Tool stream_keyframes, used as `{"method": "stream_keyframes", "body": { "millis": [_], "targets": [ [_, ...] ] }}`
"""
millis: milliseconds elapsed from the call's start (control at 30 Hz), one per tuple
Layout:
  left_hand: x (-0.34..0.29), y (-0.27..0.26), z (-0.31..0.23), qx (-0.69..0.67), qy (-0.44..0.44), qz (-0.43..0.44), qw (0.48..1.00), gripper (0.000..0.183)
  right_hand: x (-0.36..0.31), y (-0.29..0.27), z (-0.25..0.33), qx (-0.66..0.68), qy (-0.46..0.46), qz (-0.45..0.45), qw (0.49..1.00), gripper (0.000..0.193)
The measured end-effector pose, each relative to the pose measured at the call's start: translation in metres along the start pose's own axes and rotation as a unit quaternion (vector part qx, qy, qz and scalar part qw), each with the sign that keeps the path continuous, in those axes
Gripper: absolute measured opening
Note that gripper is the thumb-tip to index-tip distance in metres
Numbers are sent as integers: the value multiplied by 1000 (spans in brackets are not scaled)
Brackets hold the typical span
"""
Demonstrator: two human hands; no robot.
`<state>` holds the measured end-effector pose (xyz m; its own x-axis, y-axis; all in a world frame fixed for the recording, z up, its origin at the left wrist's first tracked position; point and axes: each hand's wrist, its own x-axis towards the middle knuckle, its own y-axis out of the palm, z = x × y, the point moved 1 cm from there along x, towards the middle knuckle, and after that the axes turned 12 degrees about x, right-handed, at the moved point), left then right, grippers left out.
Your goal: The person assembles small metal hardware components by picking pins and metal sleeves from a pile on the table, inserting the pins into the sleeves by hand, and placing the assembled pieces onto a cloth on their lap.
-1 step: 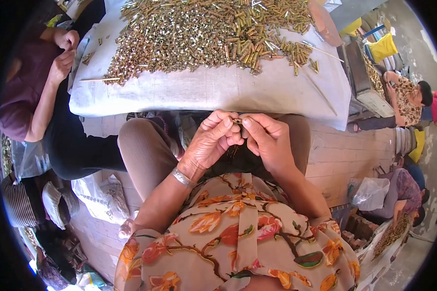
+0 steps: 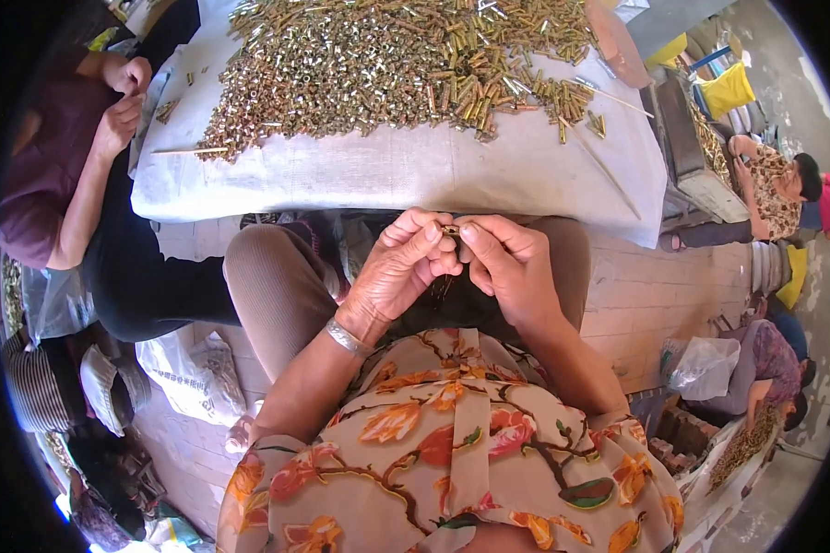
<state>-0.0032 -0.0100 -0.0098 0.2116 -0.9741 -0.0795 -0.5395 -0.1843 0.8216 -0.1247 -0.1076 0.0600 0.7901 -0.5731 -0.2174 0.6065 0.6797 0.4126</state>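
1. Nothing has visibly moved since the earlier frame; the two poses match.
2. Floor (image 2: 659,300): pale paving, visible to either side of the wearer.
3. Cloth (image 2: 360,184): white, spread beyond the hands, its near edge drooping. A tug on it could roll loose pieces off the side.
4. Pile (image 2: 341,78): brassy pieces heaped on the cloth, mostly short toward the left, longer toward the right.
5. Knees (image 2: 272,276): brown-clad, parted, one to each side of the hands.
6. Left hand (image 2: 398,258): narrowed to a pinch, thumb and fingertips holding the part's left end; lower fingers curled.
7. Right hand (image 2: 510,263): likewise narrowed, thumb and fingers pinching the right end.
8. Part (image 2: 449,230): small, brassy, between the two pinches, just short of the cloth's edge and over the gap between the knees. Whether it is one piece or two cannot be told. The likeliest mishap is a drop to the floor, caused by a fingertip slipping on so small a surface; pushing the ends out of line could also make them bind.
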Motion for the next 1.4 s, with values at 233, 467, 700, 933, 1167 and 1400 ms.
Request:
{"method": "stream_keyframes", "body": {
  "millis": [233, 467, 700, 933, 1167, 1400],
  "targets": [
    [0, -6, -1, -39, -59, 65, 995, 20, 11, -12, 17, -9, 94, 67, 993, 22],
    [-2, -13, 7, -1, -49, 94, 994, 20, 18, -23, 18, -29, 161, 126, 978, 21],
    [20, 1, -6, 100, -80, -65, 990, 25, 22, -50, -15, 189, 135, -33, 972, 25],
    [93, -8, -42, 723, 228, -158, 633, 17, 83, -143, 36, -37, -13, -181, 983, 28],
    [139, -1, -42, 848, 292, -100, 431, 14, 141, -168, 32, -578, -212, -220, 757, 20],
    [138, -4, -45, 896, 204, -80, 386, 13, 129, -121, 9, -526, -218, -96, 817, 14]
  ]
}}
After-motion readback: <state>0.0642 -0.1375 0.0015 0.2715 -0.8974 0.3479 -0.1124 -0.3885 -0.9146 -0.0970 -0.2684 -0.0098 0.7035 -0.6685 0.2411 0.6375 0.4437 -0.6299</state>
